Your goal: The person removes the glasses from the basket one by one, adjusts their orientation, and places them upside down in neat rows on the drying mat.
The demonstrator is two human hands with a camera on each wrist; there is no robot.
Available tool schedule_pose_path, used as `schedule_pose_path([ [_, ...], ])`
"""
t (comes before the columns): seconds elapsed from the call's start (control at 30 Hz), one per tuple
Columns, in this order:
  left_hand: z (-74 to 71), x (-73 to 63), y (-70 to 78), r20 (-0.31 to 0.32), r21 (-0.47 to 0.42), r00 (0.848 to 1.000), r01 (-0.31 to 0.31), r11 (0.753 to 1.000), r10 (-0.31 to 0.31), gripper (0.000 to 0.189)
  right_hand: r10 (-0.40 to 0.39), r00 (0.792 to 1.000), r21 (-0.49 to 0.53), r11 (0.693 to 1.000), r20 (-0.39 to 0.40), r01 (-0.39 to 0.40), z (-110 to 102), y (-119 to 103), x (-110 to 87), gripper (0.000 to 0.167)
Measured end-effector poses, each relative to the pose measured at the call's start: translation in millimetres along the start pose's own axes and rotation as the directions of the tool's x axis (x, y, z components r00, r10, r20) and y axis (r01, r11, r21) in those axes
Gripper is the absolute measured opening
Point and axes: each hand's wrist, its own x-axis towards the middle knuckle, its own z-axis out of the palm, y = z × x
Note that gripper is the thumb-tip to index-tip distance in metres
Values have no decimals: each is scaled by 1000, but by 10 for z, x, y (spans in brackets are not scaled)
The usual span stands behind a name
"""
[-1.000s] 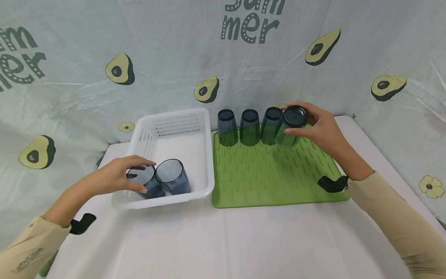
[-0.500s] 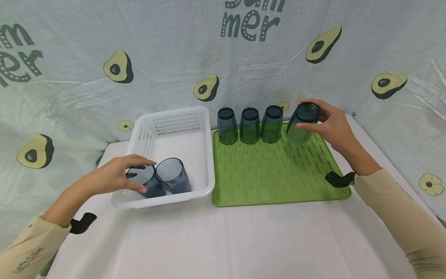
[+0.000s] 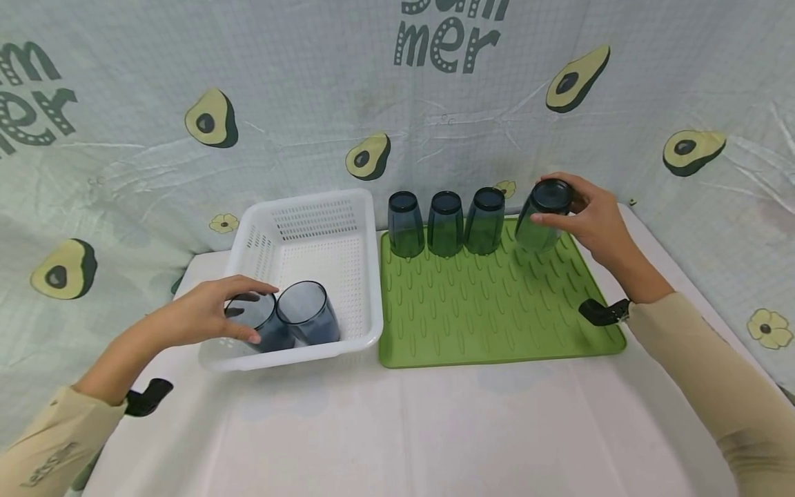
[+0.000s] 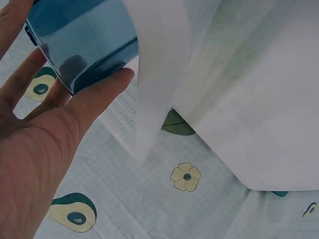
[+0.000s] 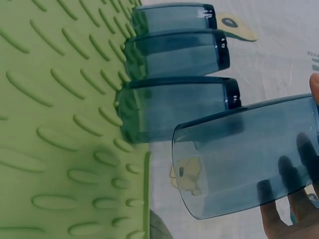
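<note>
In the white plastic basket (image 3: 323,266) my left hand (image 3: 192,314) holds a blue glass tumbler (image 3: 273,335), fingers and thumb on either side of its rim. Its bluish wall (image 4: 94,45) lies against the thumb in the left wrist view. Touching it is a second tumbler (image 3: 310,323), mouth up. My right hand (image 3: 593,217) grips another tumbler (image 3: 533,231) near its base, mouth down. That tumbler's rim (image 5: 175,149) hangs a little above the green mat (image 3: 472,310). Three upside-down tumblers, the nearest one (image 3: 484,224) among them, stand along the mat's back edge.
A white cloth (image 3: 397,428) covers the table in front of the basket and mat. Right behind the row of tumblers rises a pale curtain (image 3: 298,103) printed with avocados. The basket's right wall stands close beside the mat's left edge.
My right hand has carried its tumbler to the right, away from the third standing one, mostly in the first half second. My left hand stays where it was.
</note>
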Motion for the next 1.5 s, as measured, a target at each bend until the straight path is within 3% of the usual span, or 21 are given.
schedule_pose_path([
  [0.33,7,4,-10,6,6,1000,9,1000,-9,78,57,998,36,998,-5,-57,56,148,97,65],
  [0.7,13,15,5,0,4,1000,6,1000,-6,77,85,996,-8,996,19,-85,88,226,174,66],
  [0.9,7,31,-8,5,-1,1000,10,1000,-10,77,119,993,30,992,22,-120,113,275,219,66],
  [1.13,2,21,-40,27,-49,999,34,998,-33,76,124,992,55,990,36,-126,150,386,269,66],
  [1.5,-16,56,-66,51,-73,999,17,997,-13,75,131,991,84,987,35,-133,202,492,308,66],
])
